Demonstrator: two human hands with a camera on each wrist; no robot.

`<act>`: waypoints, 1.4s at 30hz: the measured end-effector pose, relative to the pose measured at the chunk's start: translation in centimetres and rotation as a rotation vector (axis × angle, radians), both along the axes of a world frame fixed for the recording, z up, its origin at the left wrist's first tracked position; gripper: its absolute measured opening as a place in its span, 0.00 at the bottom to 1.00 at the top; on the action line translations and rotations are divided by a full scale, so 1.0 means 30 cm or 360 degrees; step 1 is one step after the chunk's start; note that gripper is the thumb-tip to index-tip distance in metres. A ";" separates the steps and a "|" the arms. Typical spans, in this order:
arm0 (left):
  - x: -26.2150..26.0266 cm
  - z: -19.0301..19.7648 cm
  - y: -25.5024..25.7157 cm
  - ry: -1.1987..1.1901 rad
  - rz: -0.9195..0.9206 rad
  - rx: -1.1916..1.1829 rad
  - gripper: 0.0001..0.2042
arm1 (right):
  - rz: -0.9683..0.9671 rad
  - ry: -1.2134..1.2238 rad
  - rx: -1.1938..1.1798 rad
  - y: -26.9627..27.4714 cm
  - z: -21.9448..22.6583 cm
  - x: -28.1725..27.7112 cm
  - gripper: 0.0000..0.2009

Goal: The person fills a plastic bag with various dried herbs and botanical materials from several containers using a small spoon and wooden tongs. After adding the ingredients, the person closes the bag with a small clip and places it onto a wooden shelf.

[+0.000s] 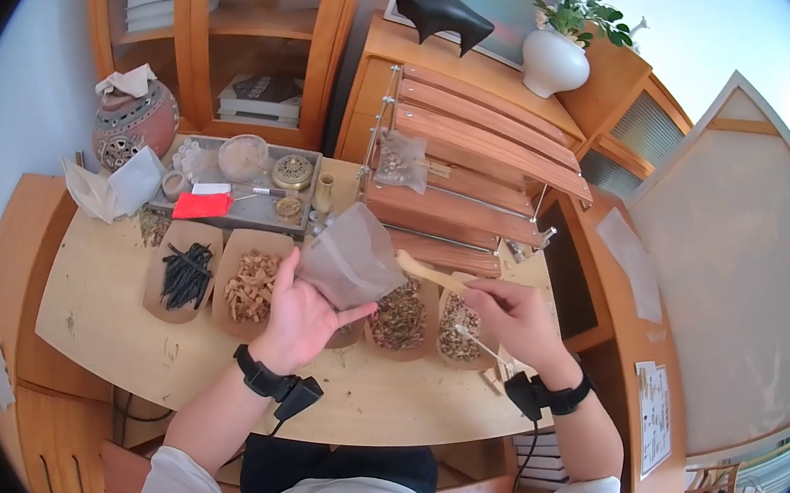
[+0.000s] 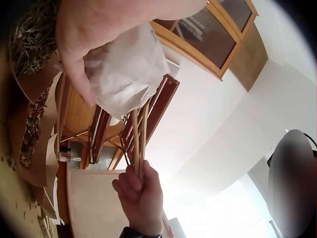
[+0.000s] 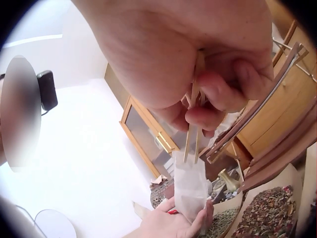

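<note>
My left hand (image 1: 298, 328), palm up, holds a translucent white pouch (image 1: 350, 256) between thumb and fingers. My right hand (image 1: 522, 324) pinches a pair of pale wooden tongs (image 1: 426, 272). The two tong tips reach the pouch's mouth, as the left wrist view shows; whatever they hold there is hidden by the pouch. Below the hands stand several brown paper trays. One holds black strips (image 1: 185, 276), another wood chips (image 1: 251, 284), and others mixed dried herbs (image 1: 399, 317). Green dried leaves (image 2: 34, 44) fill the tray partly hidden under my left hand.
A grey tray (image 1: 266, 222) with a brass burner (image 1: 292, 172) and a red packet (image 1: 202, 206) lies behind the paper trays. Behind to the right rises a slatted wooden rack (image 1: 448, 209) with a clear bag of bits (image 1: 403, 160). A patterned jar (image 1: 139, 125) stands far left.
</note>
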State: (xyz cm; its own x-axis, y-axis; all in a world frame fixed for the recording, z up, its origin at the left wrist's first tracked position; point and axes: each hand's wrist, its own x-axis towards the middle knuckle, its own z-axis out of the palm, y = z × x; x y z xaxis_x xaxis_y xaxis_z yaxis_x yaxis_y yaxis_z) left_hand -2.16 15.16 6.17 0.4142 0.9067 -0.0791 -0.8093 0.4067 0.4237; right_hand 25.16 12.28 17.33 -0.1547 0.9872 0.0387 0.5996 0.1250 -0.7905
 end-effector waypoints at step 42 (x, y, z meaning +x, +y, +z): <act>0.000 -0.001 0.003 0.0025 0.0099 -0.0090 0.37 | -0.0257 0.0535 -0.0824 0.009 -0.140 0.074 0.13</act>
State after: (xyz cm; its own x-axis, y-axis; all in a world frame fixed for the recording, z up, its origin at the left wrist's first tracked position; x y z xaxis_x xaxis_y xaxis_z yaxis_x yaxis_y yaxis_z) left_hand -2.17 15.26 6.15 0.3554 0.9246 -0.1369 -0.8274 0.3793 0.4142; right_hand 27.38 12.55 13.11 -0.0651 0.9010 -0.4289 0.2874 -0.3947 -0.8727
